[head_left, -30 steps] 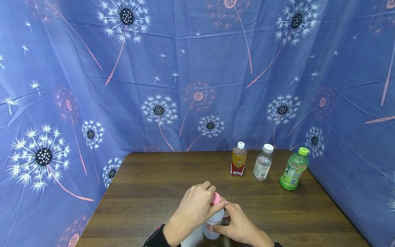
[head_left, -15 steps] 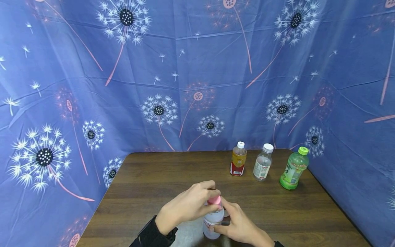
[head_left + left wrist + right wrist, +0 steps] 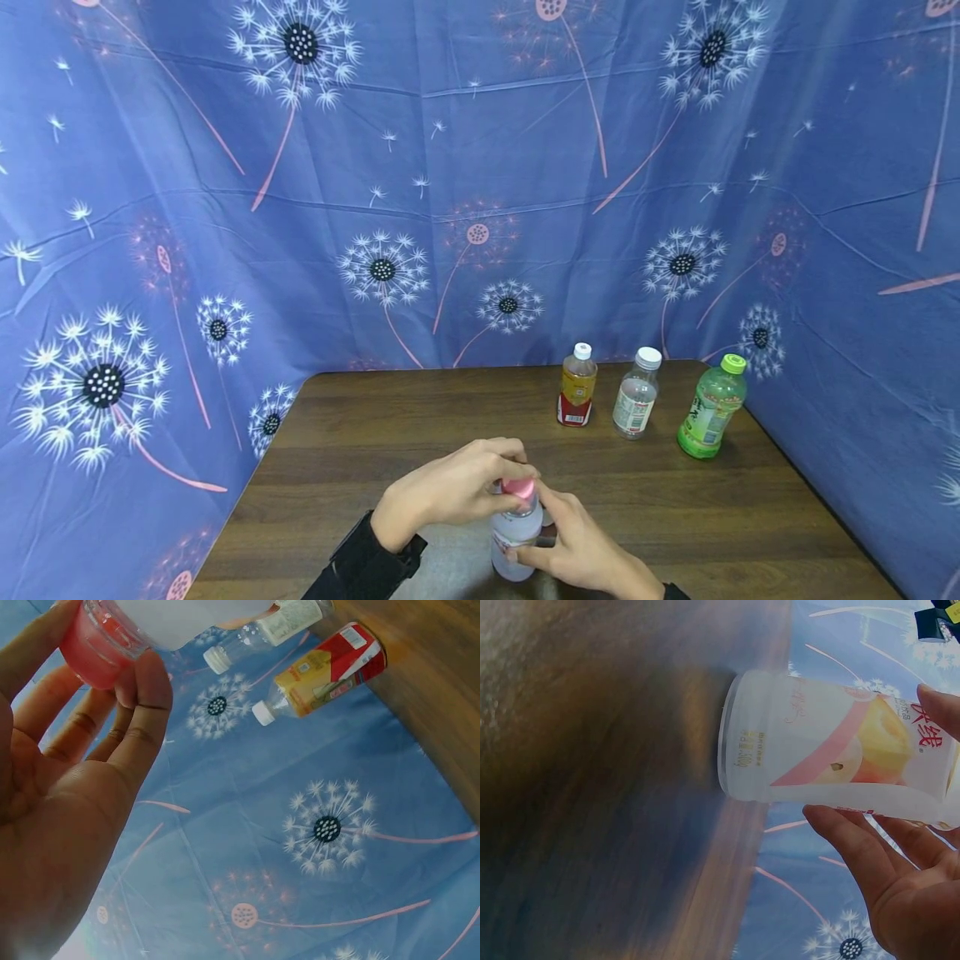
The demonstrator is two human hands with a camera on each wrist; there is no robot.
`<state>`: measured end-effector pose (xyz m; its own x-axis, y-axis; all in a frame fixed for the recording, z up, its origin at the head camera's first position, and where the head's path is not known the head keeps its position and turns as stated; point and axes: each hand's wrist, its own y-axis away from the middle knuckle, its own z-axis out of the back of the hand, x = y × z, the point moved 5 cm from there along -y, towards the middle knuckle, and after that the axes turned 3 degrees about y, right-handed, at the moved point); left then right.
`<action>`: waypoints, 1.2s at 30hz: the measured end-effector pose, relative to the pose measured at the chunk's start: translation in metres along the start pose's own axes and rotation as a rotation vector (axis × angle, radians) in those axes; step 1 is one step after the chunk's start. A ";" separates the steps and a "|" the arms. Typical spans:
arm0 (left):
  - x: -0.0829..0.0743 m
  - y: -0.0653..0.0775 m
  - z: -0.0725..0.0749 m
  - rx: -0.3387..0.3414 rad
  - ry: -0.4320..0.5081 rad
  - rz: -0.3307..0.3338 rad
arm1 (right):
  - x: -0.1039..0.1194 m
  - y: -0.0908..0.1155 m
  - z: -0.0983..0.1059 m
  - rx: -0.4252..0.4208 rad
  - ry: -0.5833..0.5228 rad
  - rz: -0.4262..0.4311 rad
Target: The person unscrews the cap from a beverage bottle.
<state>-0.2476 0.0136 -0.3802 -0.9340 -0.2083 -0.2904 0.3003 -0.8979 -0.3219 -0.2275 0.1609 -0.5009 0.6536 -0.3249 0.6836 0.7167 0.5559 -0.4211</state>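
Observation:
A whitish plastic drink bottle [image 3: 513,533] with a pink cap [image 3: 519,489] stands upright near the front of the table. My left hand [image 3: 453,492] comes over from the left and pinches the cap between thumb and fingers. In the left wrist view the fingertips lie against the pink cap [image 3: 94,649]. Lower down, my right hand [image 3: 581,537] holds the bottle's body from the right, thumb in front and fingers behind. Fruit pictures and red characters show on the bottle [image 3: 817,742] in the right wrist view, its base at the table.
Farther back on the right stand an amber bottle with a red and yellow label [image 3: 576,392], a clear bottle with a white cap [image 3: 636,400] and a green bottle [image 3: 711,412]. A blue dandelion-print cloth [image 3: 315,250] hangs behind the wooden table [image 3: 360,425].
My left hand has turned at the cap, its wrist swinging left and its thumb drawing back to the left. The right hand keeps its hold on the bottle, which stays in place.

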 end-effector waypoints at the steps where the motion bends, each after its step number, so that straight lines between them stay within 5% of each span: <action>1: 0.000 0.000 0.000 0.000 -0.010 0.016 | 0.000 0.000 0.000 0.000 -0.002 -0.004; 8: -0.005 -0.001 -0.005 -0.079 -0.098 0.206 | -0.001 0.001 0.000 -0.010 -0.012 -0.030; 17: -0.013 -0.002 -0.007 -0.330 -0.494 0.332 | -0.008 0.003 -0.002 -0.017 -0.030 -0.138; 26: -0.013 -0.001 -0.015 -0.357 -0.518 0.351 | -0.006 0.004 -0.002 -0.022 -0.052 -0.133; 36: -0.016 -0.001 -0.015 -0.374 -0.485 0.243 | -0.003 0.003 -0.002 -0.065 -0.018 -0.066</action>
<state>-0.2302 0.0235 -0.3888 -0.7862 -0.6177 0.0165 0.4789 -0.6261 -0.6154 -0.2273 0.1623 -0.5052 0.6000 -0.3453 0.7216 0.7731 0.4824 -0.4120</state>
